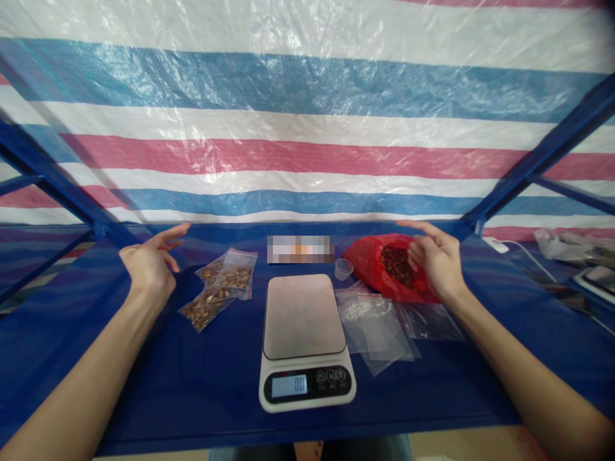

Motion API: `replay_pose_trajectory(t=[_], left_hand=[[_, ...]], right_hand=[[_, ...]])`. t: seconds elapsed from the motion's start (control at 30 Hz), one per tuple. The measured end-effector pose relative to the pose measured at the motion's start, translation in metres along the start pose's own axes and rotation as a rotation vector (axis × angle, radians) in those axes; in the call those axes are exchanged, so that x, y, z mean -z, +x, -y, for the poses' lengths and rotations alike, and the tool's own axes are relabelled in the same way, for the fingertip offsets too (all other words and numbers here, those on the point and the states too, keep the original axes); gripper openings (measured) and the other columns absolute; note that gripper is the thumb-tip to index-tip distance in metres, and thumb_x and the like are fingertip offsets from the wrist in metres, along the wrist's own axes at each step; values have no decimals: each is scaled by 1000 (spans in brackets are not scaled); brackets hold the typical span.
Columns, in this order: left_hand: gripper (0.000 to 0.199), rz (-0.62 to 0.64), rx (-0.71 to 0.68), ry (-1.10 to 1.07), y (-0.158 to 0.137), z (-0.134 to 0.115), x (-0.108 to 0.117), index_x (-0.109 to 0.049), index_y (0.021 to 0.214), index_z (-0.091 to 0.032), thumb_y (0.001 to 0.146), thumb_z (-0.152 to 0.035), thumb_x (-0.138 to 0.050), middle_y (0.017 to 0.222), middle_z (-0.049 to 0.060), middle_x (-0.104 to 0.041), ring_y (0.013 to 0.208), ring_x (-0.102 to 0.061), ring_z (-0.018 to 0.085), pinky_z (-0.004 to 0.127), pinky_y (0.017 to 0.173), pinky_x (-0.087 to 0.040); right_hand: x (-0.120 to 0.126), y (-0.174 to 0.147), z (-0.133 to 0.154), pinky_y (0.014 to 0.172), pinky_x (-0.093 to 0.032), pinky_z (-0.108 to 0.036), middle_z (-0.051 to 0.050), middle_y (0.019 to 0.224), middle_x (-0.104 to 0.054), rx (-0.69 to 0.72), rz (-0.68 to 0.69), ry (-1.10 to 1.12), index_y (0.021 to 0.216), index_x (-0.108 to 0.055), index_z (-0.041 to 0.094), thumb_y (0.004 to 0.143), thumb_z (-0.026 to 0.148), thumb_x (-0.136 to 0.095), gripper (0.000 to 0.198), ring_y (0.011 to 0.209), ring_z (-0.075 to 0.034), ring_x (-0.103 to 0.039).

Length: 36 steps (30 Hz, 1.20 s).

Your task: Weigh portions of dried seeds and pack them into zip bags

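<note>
My left hand (151, 259) is held up at the left with its fingers apart and nothing in it. Right of it lie zip bags of brown nuts or beans (225, 278), partly overlapping. My right hand (435, 256) hovers by a red plastic bag (369, 259), index finger stretched out and the others loosely bent; it appears to hold nothing. Small dark reddish-brown pieces (396, 266) fill the bag's open mouth. Between my hands stands a white kitchen scale (305, 320), its plate bare and its display reading 0.0. A small clear plastic cup (343, 269) sits beside the red bag.
Flat clear zip bags (379, 333) lie right of the scale. A blurred-out box-like item (300, 250) is behind it. Blue metal frame bars (519, 169) rise at both sides, and a striped plastic sheet (307, 157) hangs behind the blue shelf (216, 384). A white cable (533, 256) runs at far right.
</note>
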<state>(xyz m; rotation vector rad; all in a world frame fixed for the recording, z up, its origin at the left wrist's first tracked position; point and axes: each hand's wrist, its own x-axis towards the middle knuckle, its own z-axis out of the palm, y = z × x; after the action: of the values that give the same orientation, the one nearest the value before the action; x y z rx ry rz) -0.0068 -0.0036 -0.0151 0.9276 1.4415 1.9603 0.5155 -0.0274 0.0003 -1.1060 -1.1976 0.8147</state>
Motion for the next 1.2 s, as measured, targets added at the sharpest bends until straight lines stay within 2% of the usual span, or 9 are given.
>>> replay_pose_trajectory(t=[0.1,0.2,0.33,0.47,0.53,0.63,0.8,0.93,1.2], left_hand=[[30,62,-10,-112,-2,-12,-5,-62,57,-16,79,-29,-47,101,20,-82,81,-77,26,30,61,-58],[59,300,179,-174,-4,-28,-7,-71,117,-14,101,-56,-33,107,24,-82,57,-74,28,35,46,-53],[71,451,220,-210,-7,-38,-5,-44,151,-30,101,-79,-30,115,25,-81,45,-68,24,34,43,-52],[61,482,170,-235,-7,-34,-3,-48,148,-30,99,-65,-57,79,8,-79,49,-68,22,37,57,-62],[50,426,101,-239,-6,-30,-3,-59,140,-23,94,-39,-72,46,-8,-55,38,-50,14,30,57,-59],[46,337,35,-233,-4,-26,-4,-69,122,-18,78,-8,-75,36,-17,-31,34,-25,7,21,53,-50],[43,203,17,-170,0,-24,-1,-75,97,-12,60,-3,-56,35,-10,-35,48,-51,12,19,59,-49],[19,104,36,-101,3,-18,6,-64,67,-15,55,-5,-53,35,-6,-42,38,-48,11,20,49,-41],[28,104,85,-101,0,-20,2,-59,88,-19,63,-6,-61,34,-16,-32,33,-35,10,27,57,-52]], right_hand=[[0,-1,3,37,-37,-28,11,42,-30,32,-52,-18,105,-82,17,80,19,-59,34,34,-10,-22],[3,-1,8,43,-49,-31,9,34,-36,93,-105,-38,93,-84,16,75,15,-55,34,29,-12,-31],[10,0,11,25,-20,-28,-3,40,-58,102,-215,-87,61,-72,22,72,19,-59,18,24,-16,-44],[8,5,9,34,-41,-30,-2,44,-62,183,-299,-29,67,-70,25,81,21,-60,17,32,-19,-54],[7,9,7,43,-51,-31,-1,60,-72,217,-302,19,89,-72,26,81,20,-64,13,43,-20,-64],[7,13,2,37,-41,-27,3,78,-77,252,-323,13,111,-62,29,68,12,-71,47,40,-15,-57],[12,12,-3,30,-21,-24,7,61,-71,272,-358,-52,122,-61,25,65,9,-59,60,29,-9,-32],[10,7,2,23,-23,-25,3,61,-72,178,-311,-2,102,-71,23,66,14,-60,39,24,-11,-38],[3,-3,20,21,-13,-24,5,38,-46,115,-293,-13,55,-65,23,64,16,-60,13,20,-11,-32]])
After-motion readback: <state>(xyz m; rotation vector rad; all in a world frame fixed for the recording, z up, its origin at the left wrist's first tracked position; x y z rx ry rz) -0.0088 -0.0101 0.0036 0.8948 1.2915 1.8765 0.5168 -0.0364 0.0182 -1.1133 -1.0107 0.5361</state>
